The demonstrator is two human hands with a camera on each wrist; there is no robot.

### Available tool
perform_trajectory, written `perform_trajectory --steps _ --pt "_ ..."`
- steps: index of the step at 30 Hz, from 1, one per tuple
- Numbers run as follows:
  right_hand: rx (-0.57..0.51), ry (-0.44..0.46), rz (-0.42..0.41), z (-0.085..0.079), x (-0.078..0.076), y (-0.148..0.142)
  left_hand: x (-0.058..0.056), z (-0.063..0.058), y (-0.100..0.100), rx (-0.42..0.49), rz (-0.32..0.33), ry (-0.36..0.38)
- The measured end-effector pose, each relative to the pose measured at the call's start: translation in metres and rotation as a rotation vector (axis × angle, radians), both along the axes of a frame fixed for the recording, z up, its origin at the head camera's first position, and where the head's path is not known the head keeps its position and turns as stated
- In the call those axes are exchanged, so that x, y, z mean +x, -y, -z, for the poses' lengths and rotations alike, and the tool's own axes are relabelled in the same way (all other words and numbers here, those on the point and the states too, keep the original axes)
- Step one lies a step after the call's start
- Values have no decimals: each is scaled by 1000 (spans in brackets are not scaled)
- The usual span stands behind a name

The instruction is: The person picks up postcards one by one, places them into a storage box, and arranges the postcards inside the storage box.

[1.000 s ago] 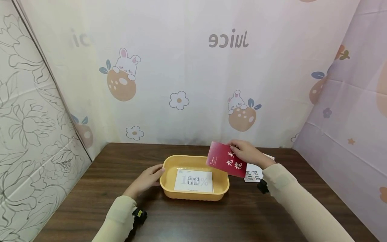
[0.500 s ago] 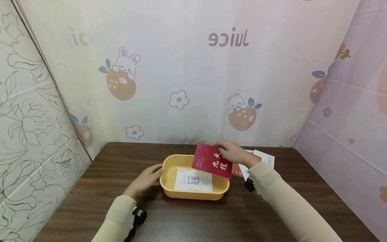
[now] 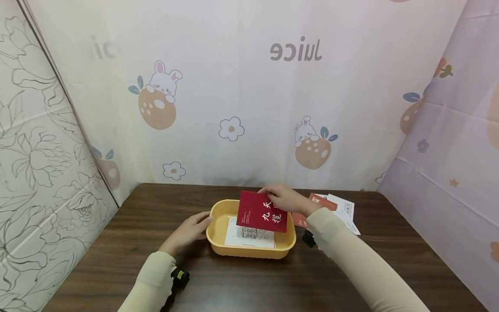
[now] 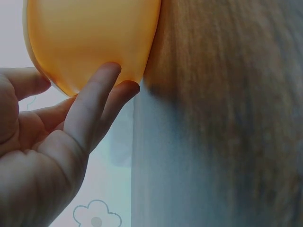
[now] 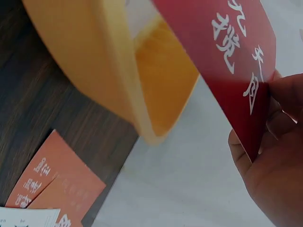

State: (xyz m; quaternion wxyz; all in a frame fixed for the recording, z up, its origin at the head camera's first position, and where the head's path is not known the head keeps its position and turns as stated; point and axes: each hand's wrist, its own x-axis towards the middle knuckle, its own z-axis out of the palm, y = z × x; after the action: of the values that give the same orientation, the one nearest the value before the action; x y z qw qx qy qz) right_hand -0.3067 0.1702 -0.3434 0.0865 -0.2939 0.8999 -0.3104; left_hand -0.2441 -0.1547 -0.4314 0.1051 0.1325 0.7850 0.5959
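A yellow plastic basin [image 3: 249,252] sits on the table with a white "Good Luck" card [image 3: 238,240] lying flat inside. My left hand [image 3: 189,232] holds the basin's left end, thumb at the rim and fingers against the outer wall; the left wrist view shows those fingers [image 4: 97,97] on the yellow side. Over the right half of the basin, my right hand [image 3: 286,200] pinches a dark red card [image 3: 255,212] with white Chinese characters. The red card hangs tilted above the basin, partly covering the white one. In the right wrist view, thumb and fingers grip the red card's edge [image 5: 236,90].
Right of the basin, several loose cards lie overlapped on the dark wooden table [image 3: 249,281]: an orange-red one [image 3: 325,203] and white ones [image 3: 345,210], partly hidden by the right forearm. A printed cloth [image 3: 234,86] hangs behind the table.
My right hand has carried the red card leftward and lower, from beside the basin to over it, uncovering more of the loose cards. The left hand and basin have stayed put.
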Motion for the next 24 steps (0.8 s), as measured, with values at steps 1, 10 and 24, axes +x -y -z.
perform_trajectory --steps 1,10,24 --pt "2 4 -6 1 0 2 0 0 0 0 3 0" --pt "64 14 -45 4 -5 10 0 0 0 -6 -5 0" --pt "224 145 4 12 -21 22 -1 1 -1 -21 -14 -4"
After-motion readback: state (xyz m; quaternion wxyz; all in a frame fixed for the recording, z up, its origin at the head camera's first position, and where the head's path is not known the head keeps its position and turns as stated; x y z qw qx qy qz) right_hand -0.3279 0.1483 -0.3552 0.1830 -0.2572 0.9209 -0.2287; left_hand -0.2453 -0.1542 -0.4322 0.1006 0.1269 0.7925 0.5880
